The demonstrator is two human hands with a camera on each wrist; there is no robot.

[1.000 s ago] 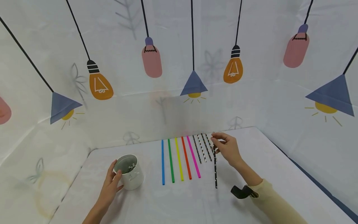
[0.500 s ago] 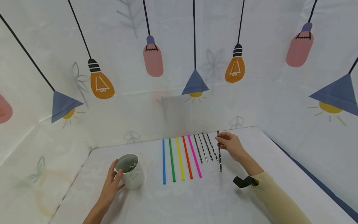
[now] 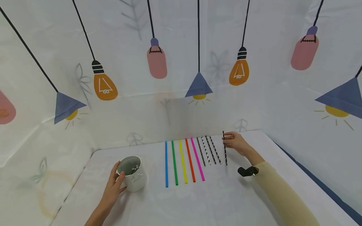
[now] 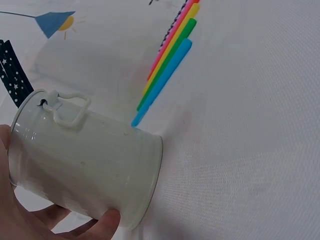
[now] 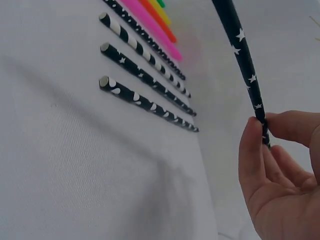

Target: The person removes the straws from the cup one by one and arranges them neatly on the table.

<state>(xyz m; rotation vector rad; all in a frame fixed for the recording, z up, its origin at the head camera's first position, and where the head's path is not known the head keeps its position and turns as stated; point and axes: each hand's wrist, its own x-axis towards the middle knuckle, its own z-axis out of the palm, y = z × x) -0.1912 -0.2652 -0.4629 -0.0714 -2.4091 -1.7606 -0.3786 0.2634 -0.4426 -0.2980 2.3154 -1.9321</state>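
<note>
My left hand (image 3: 112, 185) grips a white metal pail (image 3: 136, 182) by its side, thumb at the rim and fingers around the wall. Black star-patterned straws (image 4: 14, 75) stick out of its mouth in the left wrist view. My right hand (image 3: 238, 145) pinches a black straw with white stars (image 5: 245, 60) between thumb and fingers. This straw is raised over the table, right of a row of laid-out patterned straws. In that row lie a dotted straw (image 5: 145, 37), a striped one (image 5: 145, 54), a starred one (image 5: 145, 77) and one with drop shapes (image 5: 150, 106).
Left of the patterned straws lie a blue straw (image 3: 166, 166), a green straw (image 3: 174, 164), a yellow straw (image 3: 183, 163), a red straw (image 3: 190, 161) and a pink straw (image 3: 198, 160). The white table (image 3: 175, 207) meets a lamp-printed curtain (image 3: 175, 110) at the back.
My right hand has moved right and slightly away from me with the starred straw, clear of the row's last straw. My left hand keeps its grip on the pail.
</note>
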